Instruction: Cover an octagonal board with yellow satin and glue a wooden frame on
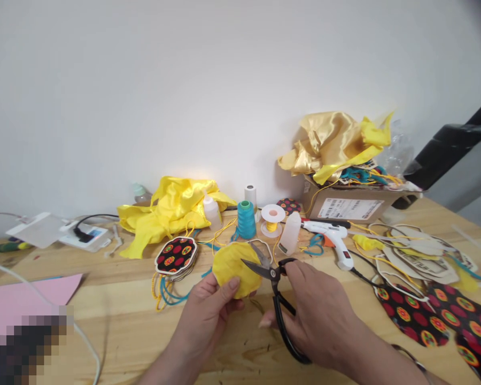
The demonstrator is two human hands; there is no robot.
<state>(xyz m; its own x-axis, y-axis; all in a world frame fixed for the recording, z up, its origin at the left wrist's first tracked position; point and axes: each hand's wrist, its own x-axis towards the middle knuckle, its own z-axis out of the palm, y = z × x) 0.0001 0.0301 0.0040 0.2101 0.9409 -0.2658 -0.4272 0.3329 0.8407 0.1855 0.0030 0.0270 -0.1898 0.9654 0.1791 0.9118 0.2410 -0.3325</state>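
Left hand [216, 303]: pinching the yellow cloth [233, 264], thumb on top, above the table [132, 337]
Right hand [323, 310]: gripping the scissors [273, 274] by their handles
Blades: parted at the cloth's right edge; short snips along the curve would, I'd judge, cut cleanest, fingertips well back

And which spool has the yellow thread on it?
The short white spool with wide round ends, just to the right of the tall blue thread cone. Yellow thread shows between its ends, while the cone's thread is blue.
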